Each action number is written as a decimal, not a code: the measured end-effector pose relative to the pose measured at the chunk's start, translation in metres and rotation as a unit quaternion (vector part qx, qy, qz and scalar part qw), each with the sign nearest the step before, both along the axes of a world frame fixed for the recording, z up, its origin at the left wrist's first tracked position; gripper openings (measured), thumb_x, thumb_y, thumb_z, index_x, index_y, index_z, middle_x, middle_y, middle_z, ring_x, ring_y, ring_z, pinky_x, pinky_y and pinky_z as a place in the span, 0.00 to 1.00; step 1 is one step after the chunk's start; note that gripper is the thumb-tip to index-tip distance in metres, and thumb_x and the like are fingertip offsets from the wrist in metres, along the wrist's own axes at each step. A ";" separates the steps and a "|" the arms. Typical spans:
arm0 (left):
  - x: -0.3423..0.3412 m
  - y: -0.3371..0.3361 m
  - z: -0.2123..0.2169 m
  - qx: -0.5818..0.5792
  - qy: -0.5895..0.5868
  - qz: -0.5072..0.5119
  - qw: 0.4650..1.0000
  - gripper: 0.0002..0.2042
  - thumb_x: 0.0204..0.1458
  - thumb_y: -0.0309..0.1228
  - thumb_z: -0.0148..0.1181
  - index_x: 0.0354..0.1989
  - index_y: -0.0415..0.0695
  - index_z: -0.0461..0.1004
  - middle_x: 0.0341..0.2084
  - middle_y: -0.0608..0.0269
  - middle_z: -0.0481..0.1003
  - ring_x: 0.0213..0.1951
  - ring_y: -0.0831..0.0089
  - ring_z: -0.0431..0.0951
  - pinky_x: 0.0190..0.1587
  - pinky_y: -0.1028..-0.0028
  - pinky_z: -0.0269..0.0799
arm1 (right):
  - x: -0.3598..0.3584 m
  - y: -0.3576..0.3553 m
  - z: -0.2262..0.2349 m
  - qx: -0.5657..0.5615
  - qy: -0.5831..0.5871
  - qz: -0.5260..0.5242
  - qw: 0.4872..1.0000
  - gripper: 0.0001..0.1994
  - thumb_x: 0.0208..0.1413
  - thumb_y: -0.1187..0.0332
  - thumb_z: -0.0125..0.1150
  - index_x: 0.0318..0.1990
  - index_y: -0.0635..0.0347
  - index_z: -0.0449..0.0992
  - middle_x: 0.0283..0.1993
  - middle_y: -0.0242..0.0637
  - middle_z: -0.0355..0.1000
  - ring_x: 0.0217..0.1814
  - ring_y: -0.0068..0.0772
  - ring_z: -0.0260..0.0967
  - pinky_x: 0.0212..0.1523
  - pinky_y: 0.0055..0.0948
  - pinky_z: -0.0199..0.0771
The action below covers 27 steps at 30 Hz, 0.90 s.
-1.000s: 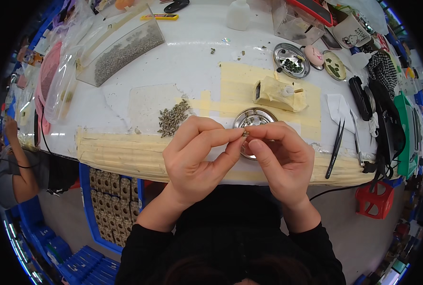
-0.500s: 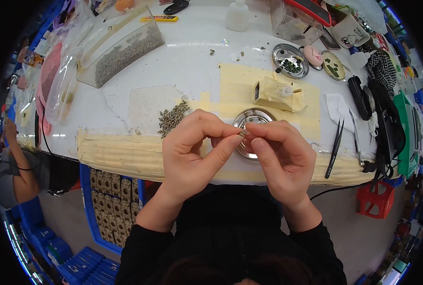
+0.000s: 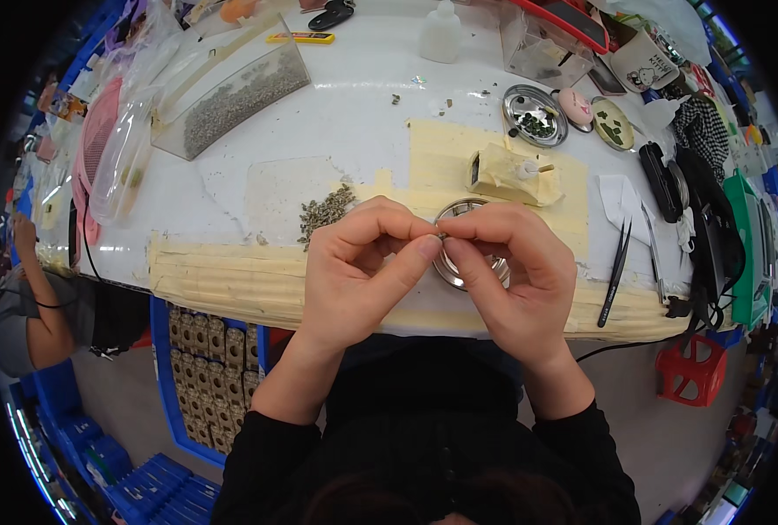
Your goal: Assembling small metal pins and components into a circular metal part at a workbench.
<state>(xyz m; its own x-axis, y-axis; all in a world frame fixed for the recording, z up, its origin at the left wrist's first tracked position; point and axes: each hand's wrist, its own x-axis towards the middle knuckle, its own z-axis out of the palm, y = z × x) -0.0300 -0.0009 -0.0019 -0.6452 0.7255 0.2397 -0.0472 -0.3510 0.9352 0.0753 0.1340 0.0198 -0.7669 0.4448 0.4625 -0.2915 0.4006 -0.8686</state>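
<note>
My left hand (image 3: 354, 280) and my right hand (image 3: 524, 280) meet at the fingertips over the table's front edge. Thumb and forefinger of each pinch a tiny grey-brown piece (image 3: 442, 235), mostly hidden by the fingers. Just behind and below the right fingers sits a round shiny metal dish (image 3: 453, 208), partly covered by that hand. Left of my left hand lies a loose pile of small grey-brown pieces (image 3: 326, 213) on a clear sheet (image 3: 275, 186). Beyond the dish stands a tape-wrapped block (image 3: 502, 172) with a white nozzle and a small stick on top.
Black tweezers (image 3: 616, 271) lie to the right. A clear bin of small grey pieces (image 3: 244, 101) stands far left; a white bottle (image 3: 441, 33) and a metal dish of dark green bits (image 3: 533, 116) are at the back. Below left is a blue crate (image 3: 163, 376). Another person's arm (image 3: 43, 306) shows at left.
My right fingertips have come in from slightly apart to meet the left ones at the tiny piece, which is now more hidden. The whole view has shifted slightly.
</note>
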 end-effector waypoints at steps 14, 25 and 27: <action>0.004 0.001 -0.001 -0.023 0.054 0.056 0.997 0.03 0.52 0.17 0.63 0.34 0.34 0.78 0.31 0.64 0.74 0.31 0.83 0.70 0.36 0.81 0.66 | -0.002 0.000 -0.006 0.054 -0.001 -0.040 0.998 0.07 0.49 0.83 0.67 0.36 0.64 0.81 0.32 0.36 0.75 0.30 0.24 0.74 0.29 0.21 0.72; -0.003 -0.002 -0.001 0.045 -0.133 -0.064 0.988 0.05 0.55 0.17 0.62 0.39 0.33 0.77 0.35 0.64 0.76 0.38 0.82 0.75 0.41 0.81 0.70 | -0.001 0.005 -0.003 0.083 0.033 -0.016 0.996 0.10 0.47 0.84 0.68 0.38 0.64 0.82 0.34 0.37 0.76 0.31 0.25 0.74 0.30 0.20 0.74; 0.000 -0.001 -0.001 0.035 -0.110 -0.038 0.993 0.05 0.54 0.16 0.62 0.38 0.33 0.78 0.35 0.64 0.75 0.37 0.83 0.74 0.40 0.82 0.69 | -0.001 0.004 -0.004 0.095 0.035 -0.025 0.995 0.10 0.47 0.84 0.68 0.38 0.64 0.82 0.35 0.38 0.76 0.32 0.25 0.75 0.30 0.21 0.74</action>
